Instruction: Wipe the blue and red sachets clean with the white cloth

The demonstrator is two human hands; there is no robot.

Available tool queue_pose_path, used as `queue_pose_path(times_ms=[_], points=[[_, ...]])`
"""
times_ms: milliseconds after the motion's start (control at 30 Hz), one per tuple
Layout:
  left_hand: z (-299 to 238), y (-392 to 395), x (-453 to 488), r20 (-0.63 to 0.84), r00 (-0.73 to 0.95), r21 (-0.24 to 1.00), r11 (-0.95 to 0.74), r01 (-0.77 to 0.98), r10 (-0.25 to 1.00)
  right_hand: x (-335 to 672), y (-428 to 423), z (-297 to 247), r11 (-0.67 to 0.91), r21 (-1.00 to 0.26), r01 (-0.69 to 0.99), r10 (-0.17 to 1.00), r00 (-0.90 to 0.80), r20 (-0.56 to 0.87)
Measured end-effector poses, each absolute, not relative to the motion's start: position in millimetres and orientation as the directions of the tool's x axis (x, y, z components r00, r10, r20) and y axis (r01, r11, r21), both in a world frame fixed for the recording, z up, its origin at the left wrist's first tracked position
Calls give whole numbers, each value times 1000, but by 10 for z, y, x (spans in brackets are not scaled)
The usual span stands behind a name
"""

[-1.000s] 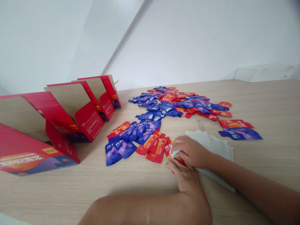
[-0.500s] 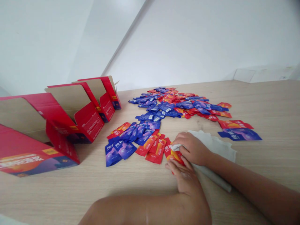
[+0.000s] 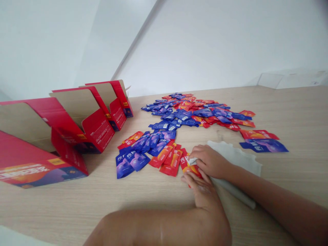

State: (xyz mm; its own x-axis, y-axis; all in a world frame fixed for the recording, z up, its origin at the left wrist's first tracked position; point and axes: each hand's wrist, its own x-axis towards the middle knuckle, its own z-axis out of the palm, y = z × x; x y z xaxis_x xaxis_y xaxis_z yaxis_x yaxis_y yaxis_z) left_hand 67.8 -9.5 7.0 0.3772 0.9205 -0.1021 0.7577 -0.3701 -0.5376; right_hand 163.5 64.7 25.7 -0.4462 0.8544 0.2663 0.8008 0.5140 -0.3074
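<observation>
The right grip [image 3: 211, 162] is clamped on a corner of a soft white cloth [image 3: 237, 159], pressing it to a glossy red sachet [image 3: 189, 166]. The left grip [image 3: 201, 193] lies spread, pinning the sachet to the wooden tabletop [image 3: 153, 191], which should stop the slick foil sliding. Blue and red sachets [image 3: 184, 116] lie beyond it; open cardboard cartons [image 3: 98, 131] stand to its left.

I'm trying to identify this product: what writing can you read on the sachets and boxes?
Blue sachet: "纯", followed by a large character too blurred to be sure of.
Red sachet: white lettering, too blurred to read.
Box: banner lettering on the front, too blurred to read.
Yellow label on the box: too small to read.
Flap of the next box: white print, too small to read.
</observation>
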Motion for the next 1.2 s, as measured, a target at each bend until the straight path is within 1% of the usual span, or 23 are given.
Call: queue_pose_path(times_ms=[167,267,367,467,533,667,900,1067,1133,1200], points=[[52,-99,677,-74,380,-542,-357,761,922,1703,694,238,448,-296,843,888,-383,253],[34,-89,685,-76,367,-549,-346,760,927,1683,660,268,462,-317,828,874,-365,320],[34,-78,689,-89,367,-545,-354,760,926,1610,586,317,529,-362,767,835,-393,386],[47,-74,692,-101,353,-536,-350,768,930,1532,528,341,601,-363,712,797,-499,341],[55,-73,696,-100,340,-528,-340,779,935,1511,524,332,603,-353,716,797,-525,298],[60,-81,703,-94,358,-509,-354,785,929,1558,583,287,542,-343,767,839,-473,268],[36,-110,691,-68,357,-514,-339,788,932,1658,666,251,455,-292,841,886,-397,239],[2,-97,698,-36,353,-509,-322,798,935,1684,673,231,426,-298,854,893,-345,287],[-8,-90,700,-24,355,-492,-320,810,935,1670,649,257,454,-319,832,875,-349,335],[-7,-86,700,-22,349,-461,-319,828,937,1636,609,301,515,-333,790,843,-397,363]])
